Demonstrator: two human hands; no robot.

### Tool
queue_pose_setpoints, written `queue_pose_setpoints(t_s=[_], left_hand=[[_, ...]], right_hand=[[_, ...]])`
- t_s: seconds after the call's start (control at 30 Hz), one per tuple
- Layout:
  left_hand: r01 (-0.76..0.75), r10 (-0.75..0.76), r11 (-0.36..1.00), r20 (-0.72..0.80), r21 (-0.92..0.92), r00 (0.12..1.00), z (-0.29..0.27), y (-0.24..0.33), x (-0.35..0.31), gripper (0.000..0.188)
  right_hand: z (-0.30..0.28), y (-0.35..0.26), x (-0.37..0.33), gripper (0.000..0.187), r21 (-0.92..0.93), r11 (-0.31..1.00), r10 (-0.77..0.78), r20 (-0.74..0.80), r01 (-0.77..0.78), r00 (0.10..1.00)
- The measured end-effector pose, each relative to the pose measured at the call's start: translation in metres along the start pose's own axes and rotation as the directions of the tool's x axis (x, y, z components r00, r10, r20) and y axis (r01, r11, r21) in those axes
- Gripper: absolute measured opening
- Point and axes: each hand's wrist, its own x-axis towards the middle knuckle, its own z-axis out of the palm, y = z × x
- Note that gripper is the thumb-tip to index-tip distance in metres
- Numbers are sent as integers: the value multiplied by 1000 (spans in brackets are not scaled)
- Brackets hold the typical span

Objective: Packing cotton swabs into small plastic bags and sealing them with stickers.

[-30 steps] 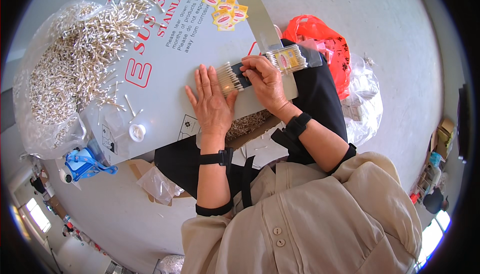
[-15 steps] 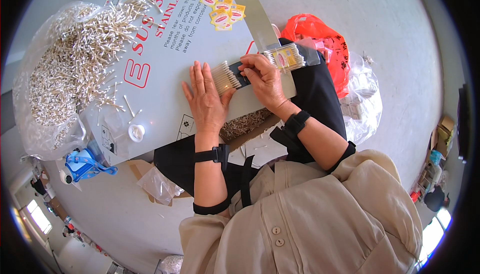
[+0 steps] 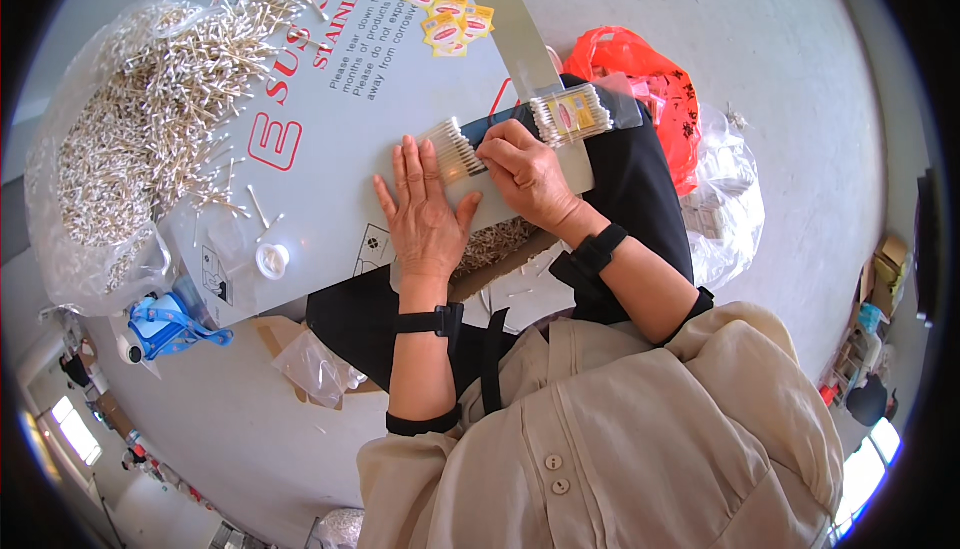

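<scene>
A row of cotton swabs (image 3: pixel 450 152) lies side by side on the grey sheet-covered table. My left hand (image 3: pixel 427 224) rests flat beside the row's left end, fingers stretched and thumb apart. Pinched together, the fingertips of my right hand (image 3: pixel 533 179) are at the swabs' right tips. What that pinch holds, if anything, is hidden. Between the row and a clear pack of swabs (image 3: pixel 573 114) with a yellow label, a dark strip (image 3: pixel 497 121) shows partly behind my right hand. The pack lies at the table's right edge.
A large clear bag of loose swabs (image 3: pixel 130 149) spills onto the table's left. Yellow labels (image 3: pixel 455 24) lie farther back, and a small round white container (image 3: pixel 272 261) stands near the front. A box of swabs (image 3: pixel 495 249) sits below the edge. A red bag (image 3: pixel 640 79) is at right.
My left hand has slid slightly down and right, off the swab row. My right hand has lowered a little, its fingertips now closer to the swab tips.
</scene>
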Motion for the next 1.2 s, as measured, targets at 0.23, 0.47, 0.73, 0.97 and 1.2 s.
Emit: queue_pose_setpoints(t_s=[0.23, 0.47, 0.73, 0.97, 1.2], left_hand=[[6, -6, 1000, -10, 11, 1000, 2, 0, 0, 89], [7, -6, 1000, -38, 20, 999, 2, 2, 2, 89], [11, -10, 1000, -52, 20, 999, 3, 2, 2, 89], [10, -8, 999, -55, 31, 998, 3, 1, 2, 88], [14, -13, 1000, -51, 10, 999, 3, 2, 3, 88]], right_hand=[[0, 1, -1, 16, -71, 996, -49, 41, 51, 998], [0, 1, -2, 17, -33, 997, -76, 20, 76, 997], [4, 2, -1, 18, -125, 989, -79, 9, 80, 997], [5, 3, -1, 17, -134, 985, -103, 25, 105, 994], [7, -3, 4, 24, -169, 984, -51, -7, 49, 999]])
